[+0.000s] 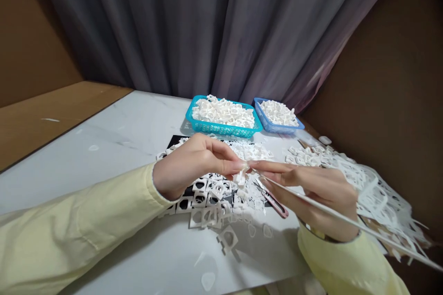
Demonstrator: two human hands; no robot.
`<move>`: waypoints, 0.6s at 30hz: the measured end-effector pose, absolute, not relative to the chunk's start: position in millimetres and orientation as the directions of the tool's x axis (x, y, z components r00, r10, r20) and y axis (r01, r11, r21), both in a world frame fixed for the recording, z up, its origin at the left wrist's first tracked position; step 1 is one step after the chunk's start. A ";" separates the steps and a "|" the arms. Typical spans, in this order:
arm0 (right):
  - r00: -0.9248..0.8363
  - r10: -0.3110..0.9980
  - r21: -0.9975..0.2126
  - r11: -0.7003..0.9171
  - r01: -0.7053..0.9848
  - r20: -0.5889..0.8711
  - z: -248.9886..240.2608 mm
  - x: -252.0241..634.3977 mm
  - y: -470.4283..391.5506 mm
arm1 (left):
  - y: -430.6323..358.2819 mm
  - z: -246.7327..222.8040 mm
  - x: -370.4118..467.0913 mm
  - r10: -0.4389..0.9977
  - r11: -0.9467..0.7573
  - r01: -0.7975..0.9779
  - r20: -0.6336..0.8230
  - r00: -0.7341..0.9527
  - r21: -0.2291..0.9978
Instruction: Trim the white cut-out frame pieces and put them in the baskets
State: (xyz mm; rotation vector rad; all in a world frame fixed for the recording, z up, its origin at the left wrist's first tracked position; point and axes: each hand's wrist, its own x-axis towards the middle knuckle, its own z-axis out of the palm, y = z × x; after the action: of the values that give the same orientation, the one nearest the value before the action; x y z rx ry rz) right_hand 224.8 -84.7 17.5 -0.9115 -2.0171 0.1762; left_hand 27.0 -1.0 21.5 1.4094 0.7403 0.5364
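Both hands meet above a pile of white plastic pieces (211, 193) on a black mat. My left hand (200, 161) pinches a small white piece (240, 177) between thumb and fingers. My right hand (311, 193) is closed at the end of a long thin white strip (321, 207), which runs back under the hand toward the lower right. The fingertips of both hands nearly touch, and they partly hide where the piece and strip meet. Just below my right fingers lies a pink-handled cutter (277, 205).
A teal basket (224, 127) and a blue basket (282, 127), both heaped with white pieces, stand at the back. White strips and scraps (380, 193) are heaped at the right. Loose bits (208, 281) lie on the white tabletop. A grey curtain hangs behind.
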 end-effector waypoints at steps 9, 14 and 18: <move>-0.390 0.583 -0.259 0.735 0.627 0.713 16.0 219.7 -84.2 | -0.8 23.0 28.3 0.705 0.225 0.065 -0.209 0.678 0.972; -0.422 0.576 -0.179 0.714 0.677 0.700 12.2 220.2 -84.4 | -1.2 21.6 27.7 0.692 0.249 0.050 -0.214 0.689 0.967; -0.470 0.589 -0.142 0.709 0.690 0.658 13.2 221.5 -85.3 | 1.0 18.3 27.7 0.673 0.272 0.041 -0.221 0.706 0.961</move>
State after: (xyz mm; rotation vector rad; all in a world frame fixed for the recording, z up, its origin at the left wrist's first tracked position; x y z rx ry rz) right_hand 221.5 -85.3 13.2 -0.9681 -2.2089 -0.1857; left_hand 27.7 1.0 18.3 1.2400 0.6973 0.4748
